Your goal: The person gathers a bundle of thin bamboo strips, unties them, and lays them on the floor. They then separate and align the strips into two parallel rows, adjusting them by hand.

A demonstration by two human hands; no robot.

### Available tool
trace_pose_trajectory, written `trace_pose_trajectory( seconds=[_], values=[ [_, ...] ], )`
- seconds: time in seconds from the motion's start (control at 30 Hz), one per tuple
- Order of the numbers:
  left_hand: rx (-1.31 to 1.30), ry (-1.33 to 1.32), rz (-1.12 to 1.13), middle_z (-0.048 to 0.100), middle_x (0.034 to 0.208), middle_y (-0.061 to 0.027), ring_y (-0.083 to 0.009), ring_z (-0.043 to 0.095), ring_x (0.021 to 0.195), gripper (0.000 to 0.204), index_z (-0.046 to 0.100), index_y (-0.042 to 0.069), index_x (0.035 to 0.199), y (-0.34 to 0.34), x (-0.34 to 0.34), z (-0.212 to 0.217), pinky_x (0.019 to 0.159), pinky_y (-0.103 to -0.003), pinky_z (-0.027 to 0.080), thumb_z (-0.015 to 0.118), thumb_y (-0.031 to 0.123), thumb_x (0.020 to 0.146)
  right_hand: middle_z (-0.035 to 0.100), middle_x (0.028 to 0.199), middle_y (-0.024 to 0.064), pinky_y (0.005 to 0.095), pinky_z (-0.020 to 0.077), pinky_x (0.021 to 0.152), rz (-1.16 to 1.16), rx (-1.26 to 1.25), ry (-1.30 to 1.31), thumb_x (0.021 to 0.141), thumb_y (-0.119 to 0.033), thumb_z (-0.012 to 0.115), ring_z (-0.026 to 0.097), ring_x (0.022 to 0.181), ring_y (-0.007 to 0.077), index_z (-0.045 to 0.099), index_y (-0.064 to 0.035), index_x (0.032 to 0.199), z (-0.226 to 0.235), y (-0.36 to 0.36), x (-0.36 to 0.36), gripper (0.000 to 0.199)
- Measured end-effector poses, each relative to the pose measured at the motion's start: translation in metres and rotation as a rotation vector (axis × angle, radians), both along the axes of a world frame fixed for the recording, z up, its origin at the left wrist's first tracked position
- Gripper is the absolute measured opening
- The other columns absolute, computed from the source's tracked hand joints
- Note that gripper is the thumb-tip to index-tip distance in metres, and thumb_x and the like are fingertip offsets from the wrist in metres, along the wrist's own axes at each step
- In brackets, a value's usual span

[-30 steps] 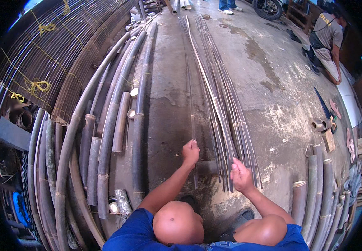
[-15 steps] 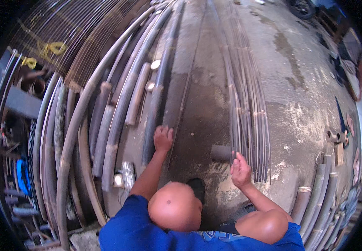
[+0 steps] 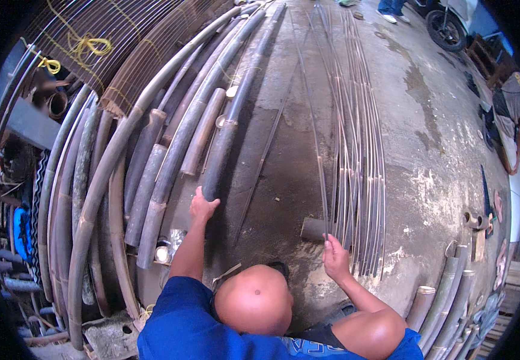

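Near the lower end of a thick dark bamboo pole [image 3: 218, 153], my left hand [image 3: 202, 205] lies over the pole with thumb and fingers spread. Whether it presses on the pole, I cannot tell. My right hand [image 3: 336, 259] is closed on the near end of a thin bamboo strip [image 3: 319, 157], which stretches away along the floor. Just right of that strip lies a row of similar long bamboo strips [image 3: 365, 180]. A short dark bamboo piece [image 3: 313, 228] lies crosswise on the floor beside my right hand.
Several bamboo poles [image 3: 95, 198] line the left, with a tied slatted bamboo roll [image 3: 146, 72] and yellow cord [image 3: 89, 45] beyond. Another strip [image 3: 266, 150] crosses the floor in the middle. Upright bamboo pieces [image 3: 446, 306] stand at lower right. A motorcycle wheel [image 3: 446, 30] and a person's feet [image 3: 392, 18] show far right.
My left hand has moved left onto the bamboo pole's end. My right hand now holds a strip that lies apart, left of the row. The view has shifted slightly.
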State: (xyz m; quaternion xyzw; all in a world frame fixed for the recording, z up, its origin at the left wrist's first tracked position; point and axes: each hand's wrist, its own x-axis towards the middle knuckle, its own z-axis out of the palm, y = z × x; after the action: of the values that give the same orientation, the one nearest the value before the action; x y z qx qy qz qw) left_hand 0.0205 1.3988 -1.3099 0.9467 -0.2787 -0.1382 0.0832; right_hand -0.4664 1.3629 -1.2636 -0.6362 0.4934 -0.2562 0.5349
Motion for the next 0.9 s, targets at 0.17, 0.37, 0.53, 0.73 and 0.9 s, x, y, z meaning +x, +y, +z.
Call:
trace_pose_trajectory(
  seconds=[0.17, 0.37, 0.53, 0.73, 0.9],
  values=[
    [0.024, -0.072, 0.003, 0.066, 0.125, -0.0205, -0.0384, 0.064, 0.115, 0.099, 0.038, 0.02, 0.151, -0.01, 0.004, 0.027, 0.097, -0.049, 0.051, 0.086, 0.048, 0.069, 0.061, 0.067, 0.0059, 0.0319, 0.05, 0.064, 0.038, 0.095, 0.011, 0.107, -0.027, 0.046, 0.062, 0.063, 0.0138, 0.055, -0.0043, 0.133, 0.003, 0.002, 0.011, 0.036],
    [-0.109, 0.116, -0.01, 0.067, 0.126, -0.0222, -0.0398, 0.064, 0.117, 0.099, 0.045, 0.018, 0.151, -0.01, -0.023, 0.039, 0.099, -0.049, 0.05, 0.086, 0.049, 0.066, 0.067, 0.072, 0.0093, 0.0346, 0.0518, 0.068, 0.152, 0.143, -0.006, 0.107, -0.025, 0.046, 0.068, 0.069, 0.0196, 0.05, -0.0029, 0.135, -0.005, 0.011, 0.027, 0.036],
    [-0.108, 0.039, -0.024, 0.069, 0.123, -0.0201, -0.0391, 0.066, 0.114, 0.096, 0.046, 0.018, 0.149, 0.016, -0.019, 0.084, 0.098, -0.049, 0.051, 0.085, 0.047, 0.066, 0.064, 0.073, 0.0063, 0.0314, 0.0503, 0.06, 0.188, 0.165, 0.048, 0.108, -0.025, 0.046, 0.062, 0.062, 0.0139, 0.049, -0.0037, 0.134, -0.017, 0.005, 0.021, 0.034],
    [-0.051, -0.106, -0.041, 0.069, 0.117, -0.0234, -0.0399, 0.067, 0.108, 0.091, 0.049, 0.015, 0.146, 0.059, -0.002, 0.178, 0.094, -0.049, 0.052, 0.081, 0.043, 0.066, 0.072, 0.083, 0.0112, 0.0303, 0.055, 0.059, 0.545, 0.452, 0.157, 0.106, -0.017, 0.051, 0.069, 0.064, 0.0145, 0.045, -0.0027, 0.133, -0.017, -0.033, 0.039, 0.031],
    [-0.02, -0.091, -0.033, 0.068, 0.116, -0.0256, -0.0413, 0.067, 0.107, 0.096, 0.048, 0.009, 0.146, 0.096, -0.024, 0.23, 0.093, -0.049, 0.052, 0.086, 0.041, 0.064, 0.07, 0.109, 0.0271, 0.0456, 0.0528, 0.093, 1.151, -0.168, 0.588, 0.1, -0.049, 0.054, 0.07, 0.102, 0.0338, 0.048, 0.004, 0.139, 0.019, -0.122, 0.132, 0.066]
  ],
)
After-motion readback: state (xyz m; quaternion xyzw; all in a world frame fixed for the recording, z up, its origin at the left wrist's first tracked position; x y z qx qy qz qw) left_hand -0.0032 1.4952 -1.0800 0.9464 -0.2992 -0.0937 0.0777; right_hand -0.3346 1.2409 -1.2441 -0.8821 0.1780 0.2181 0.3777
